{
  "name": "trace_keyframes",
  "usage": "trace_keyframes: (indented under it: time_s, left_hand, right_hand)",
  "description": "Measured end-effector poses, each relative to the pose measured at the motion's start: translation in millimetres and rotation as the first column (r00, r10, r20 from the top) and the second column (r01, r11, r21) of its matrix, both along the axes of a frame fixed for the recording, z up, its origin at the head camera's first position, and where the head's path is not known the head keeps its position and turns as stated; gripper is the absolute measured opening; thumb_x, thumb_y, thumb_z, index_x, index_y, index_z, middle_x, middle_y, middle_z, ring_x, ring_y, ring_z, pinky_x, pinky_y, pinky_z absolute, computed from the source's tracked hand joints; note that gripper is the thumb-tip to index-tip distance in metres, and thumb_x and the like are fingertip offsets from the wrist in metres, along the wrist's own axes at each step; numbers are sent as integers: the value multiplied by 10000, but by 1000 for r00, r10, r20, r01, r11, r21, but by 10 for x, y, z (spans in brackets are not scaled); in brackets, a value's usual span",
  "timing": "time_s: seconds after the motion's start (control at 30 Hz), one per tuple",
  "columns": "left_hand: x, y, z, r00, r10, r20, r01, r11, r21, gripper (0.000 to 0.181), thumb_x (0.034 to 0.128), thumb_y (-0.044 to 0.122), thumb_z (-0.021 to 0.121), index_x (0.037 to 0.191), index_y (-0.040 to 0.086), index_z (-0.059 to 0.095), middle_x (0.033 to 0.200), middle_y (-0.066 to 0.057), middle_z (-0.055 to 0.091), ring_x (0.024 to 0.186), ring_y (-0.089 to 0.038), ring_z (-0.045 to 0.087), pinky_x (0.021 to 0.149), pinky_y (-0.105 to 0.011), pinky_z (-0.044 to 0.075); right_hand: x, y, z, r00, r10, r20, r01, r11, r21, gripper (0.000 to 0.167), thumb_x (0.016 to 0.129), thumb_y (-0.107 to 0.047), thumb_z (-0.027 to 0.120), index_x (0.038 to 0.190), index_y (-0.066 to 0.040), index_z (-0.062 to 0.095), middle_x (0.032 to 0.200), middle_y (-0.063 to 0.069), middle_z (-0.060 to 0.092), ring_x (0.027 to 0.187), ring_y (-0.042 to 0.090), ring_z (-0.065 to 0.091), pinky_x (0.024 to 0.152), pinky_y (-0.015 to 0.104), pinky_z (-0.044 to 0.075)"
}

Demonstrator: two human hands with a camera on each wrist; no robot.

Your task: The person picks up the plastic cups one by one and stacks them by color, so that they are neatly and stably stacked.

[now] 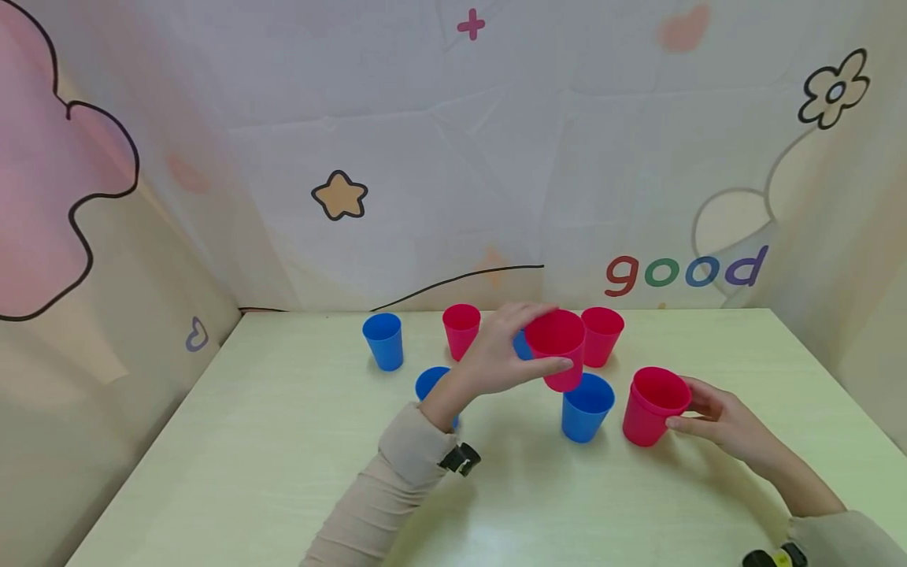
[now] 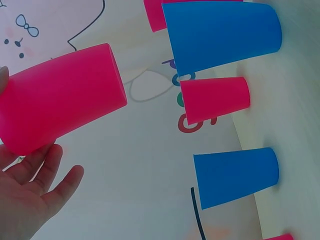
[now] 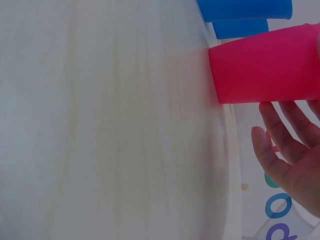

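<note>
Red cup (image 1: 561, 346) gripped aloft in my left hand (image 1: 499, 354), near blue cup (image 1: 585, 413); my right hand (image 1: 730, 425) grips red stack (image 1: 648, 417), seemingly nested pair. Best pinch lightly, carry base clear of blue cup's rim, hold stack steady.

A pale, wood-grained table (image 1: 248, 472) bears upright cups: across the far side, left to right, a blue cup (image 1: 385, 344), red cup (image 1: 460, 329), half-hidden blue cup (image 1: 521, 346) and red cup (image 1: 601, 339); nearer, two blue cups (image 1: 585, 409), with nested red cups (image 1: 648, 411) to their right.
</note>
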State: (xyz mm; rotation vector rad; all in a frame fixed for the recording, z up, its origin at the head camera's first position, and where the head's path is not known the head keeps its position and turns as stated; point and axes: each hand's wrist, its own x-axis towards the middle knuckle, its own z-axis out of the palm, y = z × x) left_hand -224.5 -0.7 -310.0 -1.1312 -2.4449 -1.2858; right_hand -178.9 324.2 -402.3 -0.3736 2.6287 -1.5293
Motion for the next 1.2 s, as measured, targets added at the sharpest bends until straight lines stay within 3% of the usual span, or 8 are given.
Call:
trace_keyframes:
  time_s: [0.2,0.43,0.67,0.9,1.2]
  left_hand:
    - [-13,82,8,1000,-17,-12,17,1000,0,642,761,296,729,1317,110,469,1223,-29,529,1112,-135,452,773,-190,454]
    - [13,216,19,1000,-26,2,26,1000,3,646,761,321,727,1323,140,466,1257,6,506,1139,-95,417,789,-188,449]
    - [43,359,1,999,-31,6,31,999,30,640,766,293,728,1320,112,463,1264,-11,501,1150,-92,415,806,-175,437]
    - [58,517,-10,998,-38,-42,38,999,15,641,766,302,727,1315,98,465,1211,-22,533,1108,-73,444,760,-114,422]
    - [79,707,-5,998,-56,35,56,998,-4,650,783,330,704,1342,135,436,1248,-9,492,1089,-47,427,695,-83,425]
  right_hand:
    - [-8,-8,6,1000,2,-6,-2,1000,3,619,837,-133,650,1323,83,333,1132,-5,545,910,-34,526,720,269,512]
    - [-2,7,-5,1000,22,-12,-22,1000,-16,598,842,-115,639,1312,94,335,1035,-253,509,905,-52,523,714,266,512]
    - [2,-6,3,1000,14,-24,-15,1000,-10,596,838,-123,646,1313,77,349,1076,-152,534,908,-33,528,710,278,513]
    - [20,-10,-6,1000,14,-23,-14,1000,-16,615,835,-137,654,1322,66,339,1067,-224,513,918,2,543,726,300,515]
    - [24,-10,6,1000,13,-16,-13,1000,-12,630,838,-148,653,1334,60,324,1074,-218,509,926,7,542,730,298,518]
